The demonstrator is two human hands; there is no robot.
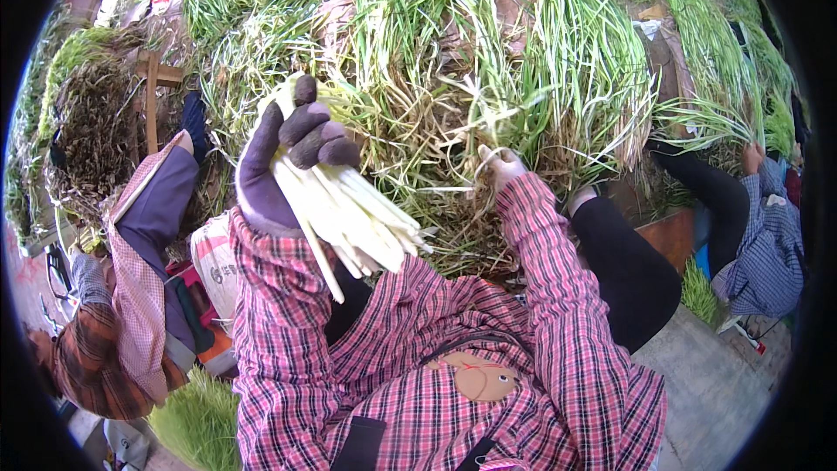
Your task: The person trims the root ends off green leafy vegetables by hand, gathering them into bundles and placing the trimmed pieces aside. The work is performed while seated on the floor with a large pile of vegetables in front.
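Observation:
My left hand (297,150), in a dark purple glove, is closed around a bunch of pale leafy-vegetable stalks (356,216). Their white ends fan out toward my lap, while yellow-green leaves show behind the fingers. Bare at the fingers, my right hand (507,167) reaches to the near edge of the plant heap, with thin pale strands (480,173) pinched at its fingertips. Just beyond it, a blurred green-and-white plant (490,111) stands out over the heap. Long green leaves with whitish stems (575,72) spread in front of me; withered brown leaves (451,235) lie below them.
At the left a person (98,353) sits near a dark withered pile (91,124) and a wooden piece (152,101). Another person (765,255) at the right holds green leaves. A printed sack (216,261) and a pink plastic container (196,291) stand left of me. Grey floor (713,386) shows at lower right.

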